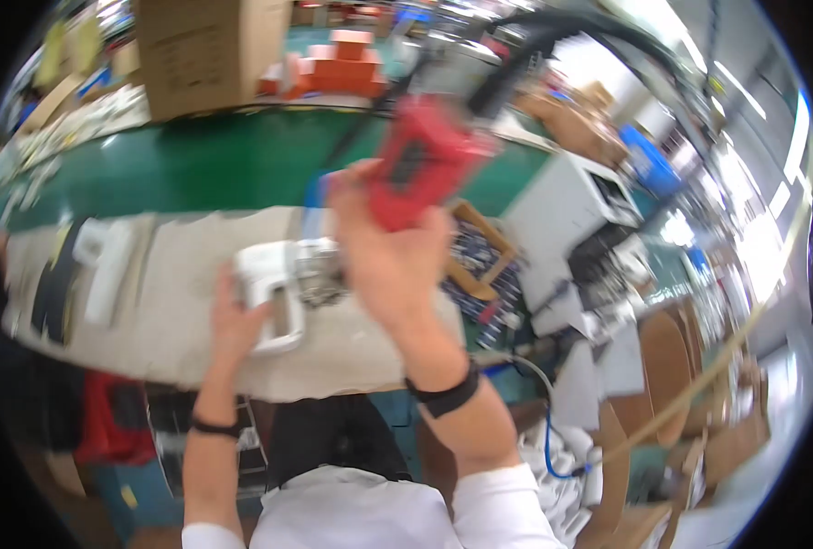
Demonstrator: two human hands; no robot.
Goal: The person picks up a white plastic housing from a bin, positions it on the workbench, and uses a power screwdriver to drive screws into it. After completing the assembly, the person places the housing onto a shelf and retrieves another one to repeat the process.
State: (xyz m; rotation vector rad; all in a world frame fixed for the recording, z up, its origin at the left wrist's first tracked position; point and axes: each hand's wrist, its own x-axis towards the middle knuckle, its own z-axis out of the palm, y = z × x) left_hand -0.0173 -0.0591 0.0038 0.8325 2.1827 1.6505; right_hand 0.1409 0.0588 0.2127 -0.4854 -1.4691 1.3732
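Note:
My right hand (388, 261) is raised over the work mat and wrapped round a red boxy power tool (420, 165); motion blurs both. A narrow blue part (314, 206) shows beside that hand; I cannot tell whether it belongs to the tool. Below and to the left, my left hand (235, 320) grips the left side of a white plastic housing (288, 331) with a looped handle, lying on the mat. A round metallic part (320, 279) sits at the housing's right side, partly hidden by my right hand.
The beige mat (182, 274) bears another white housing (109, 274) and dark curved pieces (54, 288) at left. To the right are a cardboard tray (493, 252) among small parts and a white box-shaped machine (553, 215). A large carton (201, 55) stands behind the green tabletop (214, 160).

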